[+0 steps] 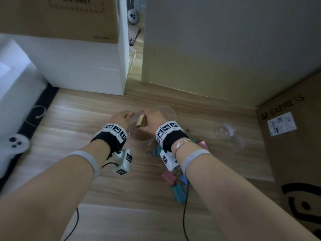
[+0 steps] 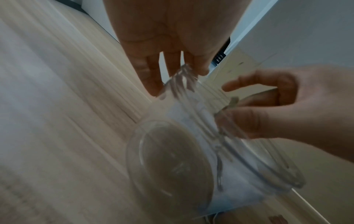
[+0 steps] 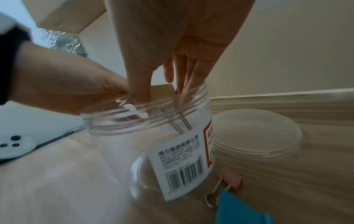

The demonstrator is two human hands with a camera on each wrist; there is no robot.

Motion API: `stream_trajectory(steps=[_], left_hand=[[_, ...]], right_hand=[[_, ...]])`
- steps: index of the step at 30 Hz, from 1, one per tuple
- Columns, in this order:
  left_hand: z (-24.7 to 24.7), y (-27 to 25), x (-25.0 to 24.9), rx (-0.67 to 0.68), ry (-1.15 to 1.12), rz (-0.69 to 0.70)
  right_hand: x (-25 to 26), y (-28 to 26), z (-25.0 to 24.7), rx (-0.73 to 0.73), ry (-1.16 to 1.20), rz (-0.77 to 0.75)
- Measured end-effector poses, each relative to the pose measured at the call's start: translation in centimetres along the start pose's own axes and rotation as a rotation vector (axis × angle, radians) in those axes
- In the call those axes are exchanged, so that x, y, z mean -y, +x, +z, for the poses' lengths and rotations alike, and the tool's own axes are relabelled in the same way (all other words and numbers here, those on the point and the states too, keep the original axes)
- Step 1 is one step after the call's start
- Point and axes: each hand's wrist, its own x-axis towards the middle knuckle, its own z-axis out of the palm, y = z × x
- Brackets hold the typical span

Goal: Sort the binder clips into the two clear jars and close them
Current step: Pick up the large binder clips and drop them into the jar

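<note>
A clear labelled jar (image 1: 139, 136) (image 3: 153, 144) stands open on the wood floor. My left hand (image 1: 127, 116) (image 2: 176, 78) grips its threaded rim on the left side. Over the jar's mouth, my right hand (image 1: 145, 123) (image 3: 159, 91) pinches a tan binder clip (image 1: 141, 121) (image 3: 162, 90); the clip's wire handles reach down into the jar. The jar's clear lid (image 1: 166, 111) (image 3: 254, 133) lies just behind it. A second clear jar (image 1: 225, 131) lies on its side to the right, with its lid (image 1: 238, 143) beside it. Several pink, blue and teal clips (image 1: 177, 185) lie under my right forearm.
A white cabinet (image 1: 86, 72) and cardboard box stand at the back left. A beige wall (image 1: 225, 58) runs behind, and an SF Express carton (image 1: 295, 136) is at the right. A white device (image 1: 13, 143) lies at the left edge. Cables trail from both wrists.
</note>
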Motion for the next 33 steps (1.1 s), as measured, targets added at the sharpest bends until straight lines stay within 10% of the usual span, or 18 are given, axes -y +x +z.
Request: stream_trajectory(steps=[8,10,17,25,33], left_hand=[[0.2,-0.7,-0.3,-0.029,0.013,0.034],[0.4,-0.8,-0.3,-0.039,0.029,0.038],[1.3,-0.9,-0.8,-0.061,0.045,0.065],[2.0,-1.0,-1.0,-0.067,0.052,0.093],[2.4,-0.8,-1.2,-0.079,0.074,0.107]], right_hand=[[-1.8,-1.3,-0.2,-0.14,0.083,-0.081],[-4.8,-2.1,-1.1,-0.256,0.153,0.067],[-15.4,-7.3,0.7,0.112,-0.017,0.698],[-17.0,-8.7,2.4,0.054,0.102,0.666],[-14.3,-9.3,-2.1,-0.31,0.466,0.514]])
